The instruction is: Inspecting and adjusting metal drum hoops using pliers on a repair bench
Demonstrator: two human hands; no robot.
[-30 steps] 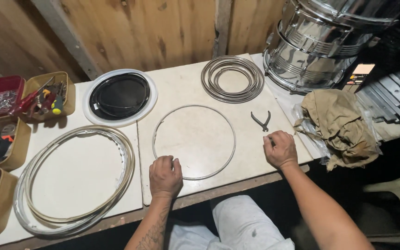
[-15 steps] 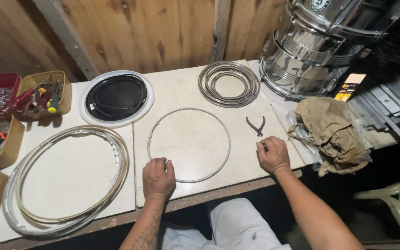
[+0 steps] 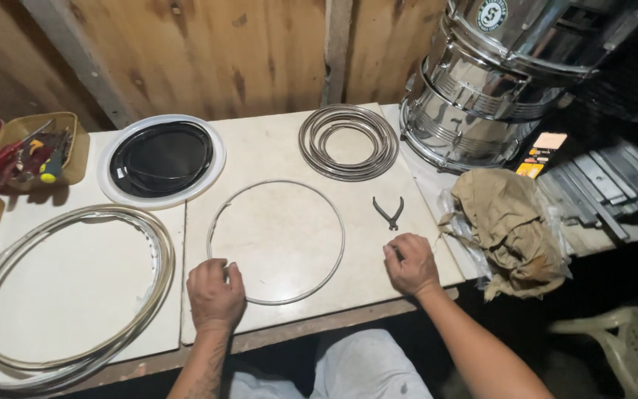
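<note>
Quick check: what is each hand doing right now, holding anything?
Left hand: fingers curled on the rim of the thin metal hoop, pressing it to the table.
Right hand: loosely curled on the table, holding nothing; pliers lie just beyond it.

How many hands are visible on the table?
2: left hand at the thin metal hoop's near edge; right hand just below the pliers.

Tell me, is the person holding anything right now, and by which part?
The left hand rests on the near-left rim of the thin metal ring; whether its fingers grip it cannot be told. The right hand lies on the table, holding nothing, near the pliers.
</note>
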